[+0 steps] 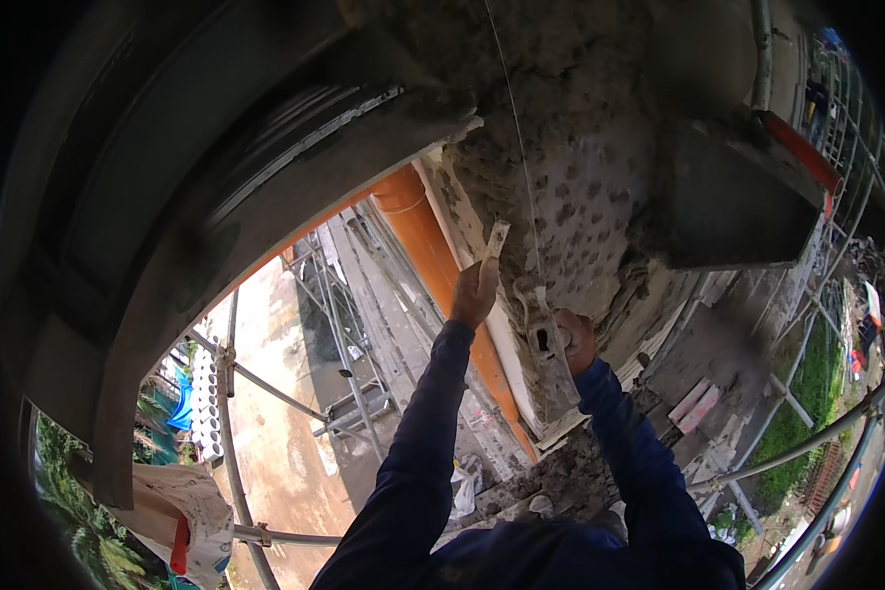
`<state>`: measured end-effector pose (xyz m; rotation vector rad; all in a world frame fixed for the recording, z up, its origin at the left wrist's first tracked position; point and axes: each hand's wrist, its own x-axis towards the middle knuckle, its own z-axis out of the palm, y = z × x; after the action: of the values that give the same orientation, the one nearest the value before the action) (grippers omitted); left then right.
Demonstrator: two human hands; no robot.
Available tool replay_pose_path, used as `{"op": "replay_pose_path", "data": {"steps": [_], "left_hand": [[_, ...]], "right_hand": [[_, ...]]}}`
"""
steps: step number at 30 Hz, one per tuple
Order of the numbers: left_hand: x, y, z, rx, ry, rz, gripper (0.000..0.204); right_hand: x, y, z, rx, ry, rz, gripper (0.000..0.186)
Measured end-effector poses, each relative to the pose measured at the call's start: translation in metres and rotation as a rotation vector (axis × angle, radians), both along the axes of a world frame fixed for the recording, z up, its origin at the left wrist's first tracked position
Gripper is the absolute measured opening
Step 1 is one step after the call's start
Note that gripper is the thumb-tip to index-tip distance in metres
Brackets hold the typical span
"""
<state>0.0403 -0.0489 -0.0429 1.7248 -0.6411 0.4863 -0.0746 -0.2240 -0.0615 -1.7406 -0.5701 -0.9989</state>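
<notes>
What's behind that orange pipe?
Past the orange pipe's left edge, grey boards show, with pale ground farther off. Whatever lies directly behind the pipe is covered by it, and the left sleeve hides more of that side.

- I look steeply down through the left head-worn fisheye.
- Forearms [425,418] enter from the lower edge; the hands [475,293] sit near me, mid-frame.
- The ground [283,418] lies well beyond.

From where I stood, the narrow, pale strip [499,238] slanted upward, its visible end tipped to the right. The flat, greyish, dark-slotted tool [557,376] lay nearer and farther right, its length running steeply, surface smeared
</notes>
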Motion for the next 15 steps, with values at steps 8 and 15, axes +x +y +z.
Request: {"op": "replay_pose_path", "data": {"steps": [8, 15], "left_hand": [[-0.037, 0.007, -0.005, -0.142, 0.578, -0.219, 0.046], [-0.066, -0.007, -0.042, 0.089, 0.103, 0.018, 0.041]], "right_hand": [[-0.082, 0.003, -0.028, 0.039, 0.558, -0.045, 0.036], [-0.141, 0.002, -0.121, 0.206, 0.686, 0.004, 0.045]]}}
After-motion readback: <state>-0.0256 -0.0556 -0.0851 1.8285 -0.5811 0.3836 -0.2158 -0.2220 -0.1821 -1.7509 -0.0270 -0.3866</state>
